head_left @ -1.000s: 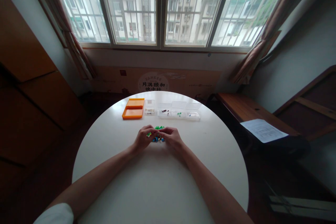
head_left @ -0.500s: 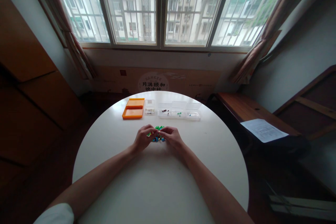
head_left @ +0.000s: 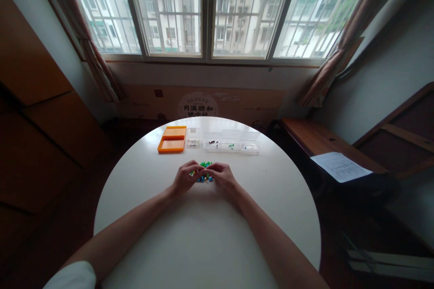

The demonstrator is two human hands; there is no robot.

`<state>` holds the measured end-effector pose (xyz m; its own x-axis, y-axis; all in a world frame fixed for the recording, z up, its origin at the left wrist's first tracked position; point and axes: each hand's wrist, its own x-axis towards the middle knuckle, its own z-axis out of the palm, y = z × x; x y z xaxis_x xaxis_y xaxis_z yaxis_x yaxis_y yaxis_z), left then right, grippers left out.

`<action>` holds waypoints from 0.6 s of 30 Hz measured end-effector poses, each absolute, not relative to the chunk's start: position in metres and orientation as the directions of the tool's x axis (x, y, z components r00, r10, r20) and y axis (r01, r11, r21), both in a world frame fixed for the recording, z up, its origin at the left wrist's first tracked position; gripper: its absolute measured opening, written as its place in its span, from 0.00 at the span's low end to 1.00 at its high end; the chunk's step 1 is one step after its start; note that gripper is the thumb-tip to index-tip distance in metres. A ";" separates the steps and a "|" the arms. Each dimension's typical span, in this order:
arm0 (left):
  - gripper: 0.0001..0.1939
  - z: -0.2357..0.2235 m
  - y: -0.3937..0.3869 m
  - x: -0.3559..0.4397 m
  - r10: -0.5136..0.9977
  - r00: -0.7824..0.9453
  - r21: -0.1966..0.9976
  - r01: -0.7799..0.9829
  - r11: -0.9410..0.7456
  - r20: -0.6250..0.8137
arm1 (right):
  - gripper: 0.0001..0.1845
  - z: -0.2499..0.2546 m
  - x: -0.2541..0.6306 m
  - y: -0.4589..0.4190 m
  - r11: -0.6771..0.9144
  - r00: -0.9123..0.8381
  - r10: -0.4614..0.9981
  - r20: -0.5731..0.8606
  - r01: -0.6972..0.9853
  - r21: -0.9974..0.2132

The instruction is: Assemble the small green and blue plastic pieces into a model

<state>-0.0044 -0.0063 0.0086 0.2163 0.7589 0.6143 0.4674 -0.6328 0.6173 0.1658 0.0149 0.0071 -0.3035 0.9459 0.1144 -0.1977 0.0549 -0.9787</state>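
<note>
A small pile of green, blue and yellow plastic pieces (head_left: pixel 205 178), like tiny building bricks, lies on the white round table (head_left: pixel 190 235). Over its left side is my left hand (head_left: pixel 187 177), fingers pinched together. My right hand (head_left: pixel 222 175) comes in from the other side, also pinching, and the fingertips of both hands meet above the pile. Whatever sits between the fingertips is too small to make out. Parts of the pile are hidden behind the fingers.
Behind the pile stand an open orange box (head_left: pixel 172 144), a small clear box (head_left: pixel 193 143) and a row of clear lidded compartments (head_left: pixel 231 148) with small brown and green pieces. A paper sheet (head_left: pixel 340 167) rests on a wooden bench (head_left: pixel 325 137) at the right.
Both hands hold nearly the same place and pose over the pile. The view has shifted very slightly; nothing else visibly moved.
</note>
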 end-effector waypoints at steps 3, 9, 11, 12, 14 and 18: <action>0.08 0.009 -0.006 -0.004 0.751 0.219 0.610 0.466 -0.641 0.623 | 0.14 0.007 0.166 0.015 0.058 -0.305 0.945 0.118 -0.198 -0.978; 0.08 0.007 -0.005 -0.004 0.747 0.219 0.605 0.467 -0.645 0.627 | 0.13 0.007 0.166 0.016 0.057 -0.313 0.942 0.119 -0.200 -0.978; 0.08 0.006 -0.005 -0.004 0.751 0.213 0.609 0.469 -0.639 0.624 | 0.12 0.007 0.167 0.016 0.053 -0.317 0.941 0.118 -0.206 -0.977; 0.08 0.006 -0.005 -0.004 0.755 0.210 0.611 0.473 -0.635 0.622 | 0.12 0.007 0.167 0.016 0.053 -0.319 0.941 0.118 -0.205 -0.977; 0.08 0.006 -0.005 -0.004 0.758 0.205 0.611 0.480 -0.629 0.620 | 0.12 0.007 0.167 0.015 0.056 -0.319 0.940 0.118 -0.197 -0.979; 0.09 0.008 -0.006 -0.003 0.758 0.205 0.608 0.486 -0.628 0.619 | 0.14 0.007 0.168 0.015 0.056 -0.323 0.940 0.114 -0.183 -0.982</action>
